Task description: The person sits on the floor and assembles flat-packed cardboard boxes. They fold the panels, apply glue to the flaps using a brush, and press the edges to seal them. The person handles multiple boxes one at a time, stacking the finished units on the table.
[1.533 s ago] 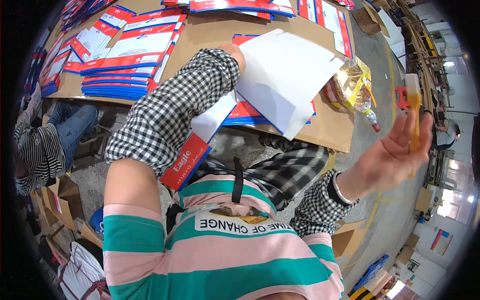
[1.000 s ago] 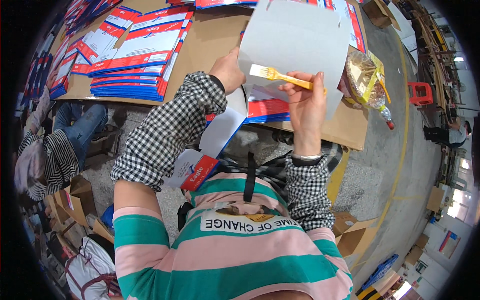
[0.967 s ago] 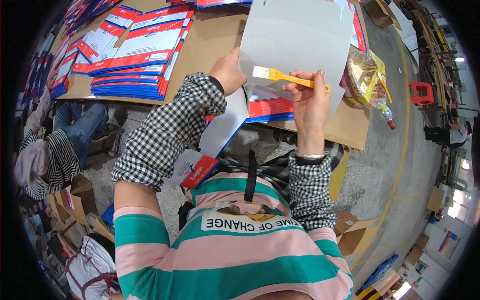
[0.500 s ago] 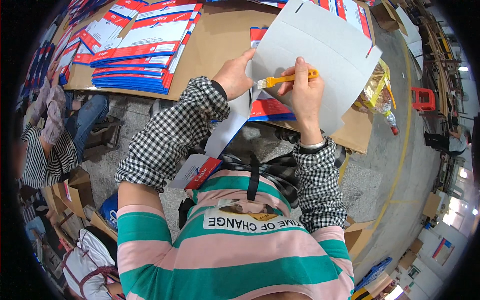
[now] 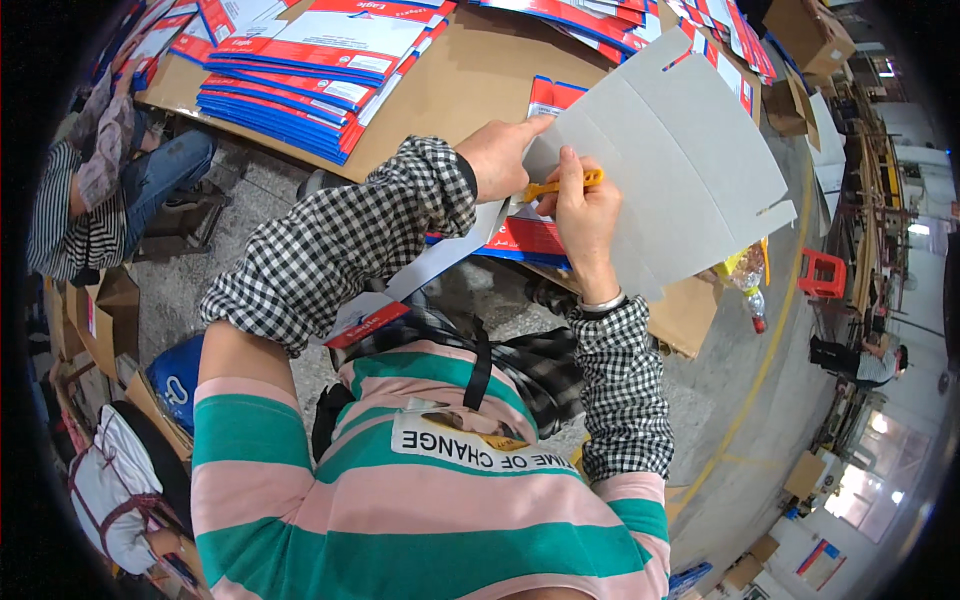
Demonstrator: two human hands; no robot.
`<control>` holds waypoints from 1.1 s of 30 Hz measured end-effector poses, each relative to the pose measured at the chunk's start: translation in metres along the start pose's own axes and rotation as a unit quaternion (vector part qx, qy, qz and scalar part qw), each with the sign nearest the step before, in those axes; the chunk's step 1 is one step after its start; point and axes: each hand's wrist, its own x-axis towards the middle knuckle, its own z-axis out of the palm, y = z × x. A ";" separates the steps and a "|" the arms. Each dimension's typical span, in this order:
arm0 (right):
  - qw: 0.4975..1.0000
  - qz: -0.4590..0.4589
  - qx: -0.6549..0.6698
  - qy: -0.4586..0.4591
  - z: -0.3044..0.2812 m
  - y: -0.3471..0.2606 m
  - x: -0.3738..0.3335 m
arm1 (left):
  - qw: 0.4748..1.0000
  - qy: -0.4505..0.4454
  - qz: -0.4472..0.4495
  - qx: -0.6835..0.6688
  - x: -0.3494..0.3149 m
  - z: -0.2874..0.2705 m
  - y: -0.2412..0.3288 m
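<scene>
My right hand (image 5: 588, 215) is closed round the yellow handle of a small brush (image 5: 592, 179). The bristle end lies at the edge of a large creased grey cardboard sheet (image 5: 690, 150), close to my left thumb and partly hidden. My left hand (image 5: 500, 158) grips that sheet's left edge, index finger stretched along it. The sheet's plain side faces up, tilted above the table, with slots at its far and right corners. A folded flap (image 5: 440, 262) of it hangs toward my lap, ending in a red printed part (image 5: 365, 318). Beneath lies a red, white and blue printed carton (image 5: 525, 236).
Flat printed cartons (image 5: 300, 85) are stacked at the table's left, with more (image 5: 600, 22) along the far side. A yellow bag with a bottle (image 5: 748, 275) sits by the right edge. A red stool (image 5: 822, 273) stands beyond. Another person (image 5: 95, 190) sits at left.
The cardboard sheet has turned and shifted right and down in view. The brush has moved in against the sheet's edge beside my left thumb, its bristles now largely hidden.
</scene>
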 end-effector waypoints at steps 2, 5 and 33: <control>0.999 -0.035 -0.031 -0.014 0.004 -0.004 0.002 | 0.999 0.029 0.022 0.016 0.002 0.004 -0.007; 0.986 -0.114 -0.119 -0.009 0.002 0.006 0.010 | 0.998 0.030 0.036 0.034 0.005 0.006 -0.011; 0.990 -0.027 -0.121 -0.061 0.008 -0.023 0.005 | 0.999 -0.005 0.020 -0.043 -0.001 0.007 -0.006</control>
